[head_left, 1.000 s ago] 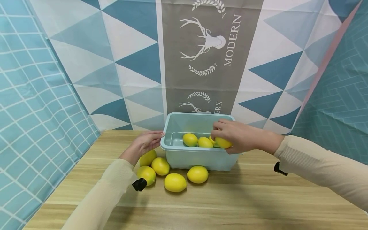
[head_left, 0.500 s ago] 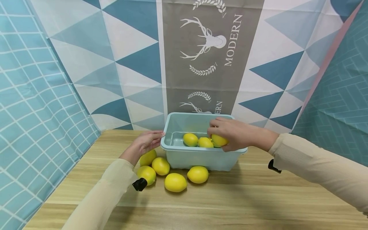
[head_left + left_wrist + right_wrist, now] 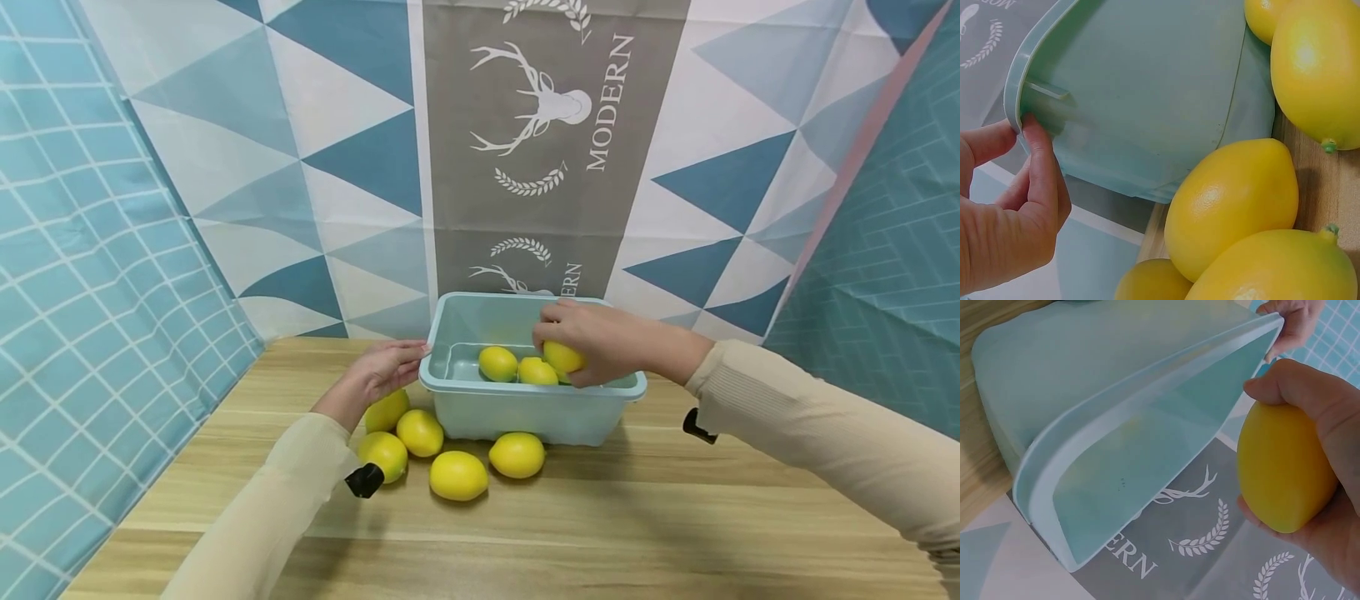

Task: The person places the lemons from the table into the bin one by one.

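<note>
A pale blue plastic bin stands against the patterned backdrop. My left hand pinches its left rim between thumb and fingers, seen close up in the left wrist view. Over the right part of the bin, my right hand grips a yellow lemon, its thumb and fingers round the fruit in the right wrist view. Inside the bin lie more lemons, among them one on the left and one in the middle. Part of another shows beneath the held fruit, mostly hidden.
Several lemons rest on the wooden table in front of the bin and near its left corner, such as the front lemon. Behind the bin hangs a backdrop; tile-patterned sheets flank both sides.
My right hand has shifted left over the bin, still gripping the lemon. The left hand keeps its place on the rim, and the lemons on the table have not moved.
</note>
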`<state>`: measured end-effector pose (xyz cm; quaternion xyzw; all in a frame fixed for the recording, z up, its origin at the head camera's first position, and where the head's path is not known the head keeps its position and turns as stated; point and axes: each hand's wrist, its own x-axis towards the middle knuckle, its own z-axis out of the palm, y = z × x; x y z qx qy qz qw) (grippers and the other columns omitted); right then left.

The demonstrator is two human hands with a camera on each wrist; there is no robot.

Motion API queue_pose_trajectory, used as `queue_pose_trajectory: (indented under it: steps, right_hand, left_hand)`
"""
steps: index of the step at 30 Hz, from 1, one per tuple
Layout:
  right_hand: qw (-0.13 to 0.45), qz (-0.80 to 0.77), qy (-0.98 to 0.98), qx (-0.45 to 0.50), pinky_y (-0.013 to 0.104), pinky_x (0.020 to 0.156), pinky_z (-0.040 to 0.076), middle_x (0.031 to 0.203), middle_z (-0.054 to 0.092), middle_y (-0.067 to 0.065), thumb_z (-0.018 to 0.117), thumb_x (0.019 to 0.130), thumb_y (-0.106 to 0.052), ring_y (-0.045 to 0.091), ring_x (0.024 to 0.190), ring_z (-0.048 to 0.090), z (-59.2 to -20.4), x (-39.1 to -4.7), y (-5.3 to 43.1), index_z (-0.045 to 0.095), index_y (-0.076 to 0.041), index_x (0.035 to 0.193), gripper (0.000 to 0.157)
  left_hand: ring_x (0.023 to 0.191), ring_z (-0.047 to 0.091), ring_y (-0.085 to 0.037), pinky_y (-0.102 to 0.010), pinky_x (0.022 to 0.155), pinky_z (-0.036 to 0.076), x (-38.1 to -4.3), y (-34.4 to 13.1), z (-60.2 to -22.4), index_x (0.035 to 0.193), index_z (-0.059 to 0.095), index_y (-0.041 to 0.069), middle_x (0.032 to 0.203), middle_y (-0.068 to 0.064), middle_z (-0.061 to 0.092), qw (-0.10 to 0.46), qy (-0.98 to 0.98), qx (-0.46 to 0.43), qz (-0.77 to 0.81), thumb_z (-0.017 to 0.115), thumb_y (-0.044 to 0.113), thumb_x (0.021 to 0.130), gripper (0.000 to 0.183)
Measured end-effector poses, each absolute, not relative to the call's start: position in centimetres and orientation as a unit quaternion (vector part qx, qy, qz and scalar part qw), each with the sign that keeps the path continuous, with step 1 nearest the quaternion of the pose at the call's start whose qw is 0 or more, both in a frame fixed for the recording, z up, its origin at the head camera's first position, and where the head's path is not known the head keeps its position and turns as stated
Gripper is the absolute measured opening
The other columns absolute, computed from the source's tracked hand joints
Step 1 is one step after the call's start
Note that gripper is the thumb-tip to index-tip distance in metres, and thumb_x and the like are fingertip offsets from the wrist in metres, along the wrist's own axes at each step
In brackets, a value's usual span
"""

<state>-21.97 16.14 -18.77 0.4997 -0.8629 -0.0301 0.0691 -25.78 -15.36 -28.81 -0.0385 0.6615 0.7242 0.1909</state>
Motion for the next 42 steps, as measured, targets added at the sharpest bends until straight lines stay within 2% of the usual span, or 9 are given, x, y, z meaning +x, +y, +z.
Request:
queue_pose_trajectory:
  steps: [7, 13, 20, 26, 29, 35, 37, 42]
  right_hand:
    - [0.064, -0.03, -0.868, 0.492, 0.03, 0.074, 0.05, 0.093, 0.051, 0.001, 0.082, 0.067, -0.015, 0.019, 0.089, 0.048, -18.6, -22.6, 16.0, 0.058, -0.015, 0.099, 0.04]
    - [0.057, -0.037, -0.876, 0.478, 0.031, 0.076, 0.052, 0.095, 0.053, 0.002, 0.082, 0.069, -0.017, 0.02, 0.092, 0.049, -18.2, -23.4, 15.6, 0.059, -0.016, 0.102, 0.04]
    - [0.049, -0.028, -0.884, 0.465, 0.032, 0.076, 0.051, 0.094, 0.053, 0.002, 0.082, 0.07, -0.016, 0.021, 0.092, 0.05, -17.9, -24.5, 15.4, 0.059, -0.017, 0.101, 0.039]
    - [0.037, -0.028, -0.888, 0.458, 0.031, 0.076, 0.051, 0.095, 0.052, 0.002, 0.082, 0.07, -0.016, 0.021, 0.092, 0.05, -18.0, -25.3, 15.3, 0.059, -0.018, 0.102, 0.039]
    - [0.029, -0.029, -0.888, 0.458, 0.032, 0.078, 0.051, 0.096, 0.053, 0.002, 0.082, 0.071, -0.016, 0.021, 0.093, 0.05, -18.1, -25.7, 15.2, 0.059, -0.016, 0.103, 0.04]
    - [0.019, -0.022, -0.891, 0.453, 0.035, 0.082, 0.052, 0.1, 0.054, 0.004, 0.08, 0.072, -0.013, 0.022, 0.094, 0.049, -18.1, -26.5, 15.4, 0.059, -0.016, 0.104, 0.039]
    - [0.023, -0.017, -0.89, 0.456, 0.035, 0.082, 0.052, 0.1, 0.054, 0.004, 0.08, 0.072, -0.013, 0.022, 0.094, 0.049, -18.2, -26.8, 15.5, 0.058, -0.016, 0.103, 0.038]
    - [0.044, -0.009, -0.883, 0.468, 0.034, 0.08, 0.052, 0.1, 0.054, 0.004, 0.077, 0.073, -0.012, 0.021, 0.093, 0.049, -18.8, -27.5, 15.9, 0.058, -0.016, 0.103, 0.036]
  left_hand:
    - [0.089, 0.069, -0.007, -0.018, 0.078, 0.059, -25.6, -15.2, -28.7, 0.143, 0.04, -0.004, 0.128, -0.012, 0.059, 0.193, 0.658, -0.042, 0.726, 0.056, 0.012, 0.097, 0.051]
    - [0.085, 0.068, -0.006, -0.017, 0.075, 0.059, -25.8, -15.1, -28.2, 0.142, 0.041, -0.004, 0.116, -0.007, 0.063, 0.194, 0.674, -0.054, 0.711, 0.056, 0.013, 0.097, 0.051]
    - [0.089, 0.067, -0.008, -0.017, 0.075, 0.059, -26.0, -14.8, -27.8, 0.141, 0.044, -0.003, 0.136, -0.016, 0.054, 0.195, 0.683, -0.068, 0.701, 0.056, 0.013, 0.097, 0.049]
    - [0.09, 0.068, -0.01, -0.018, 0.076, 0.059, -25.8, -15.0, -27.9, 0.142, 0.042, -0.003, 0.135, -0.016, 0.054, 0.195, 0.679, -0.071, 0.704, 0.057, 0.014, 0.096, 0.05]
    - [0.091, 0.067, -0.009, -0.018, 0.077, 0.059, -25.9, -15.1, -28.0, 0.142, 0.041, -0.003, 0.133, -0.014, 0.056, 0.196, 0.68, -0.068, 0.703, 0.056, 0.014, 0.097, 0.051]
    - [0.099, 0.066, -0.011, -0.02, 0.085, 0.057, -26.1, -15.1, -28.1, 0.143, 0.041, -0.001, 0.113, -0.003, 0.061, 0.2, 0.688, -0.065, 0.694, 0.057, 0.016, 0.097, 0.052]
    - [0.095, 0.067, -0.009, -0.021, 0.086, 0.057, -26.1, -15.1, -28.0, 0.143, 0.042, -0.001, 0.112, -0.002, 0.061, 0.199, 0.688, -0.068, 0.695, 0.057, 0.016, 0.096, 0.052]
    - [0.102, 0.066, -0.014, -0.02, 0.083, 0.057, -26.1, -14.9, -28.1, 0.142, 0.043, 0.0, 0.138, -0.015, 0.053, 0.196, 0.685, -0.077, 0.697, 0.057, 0.016, 0.097, 0.05]
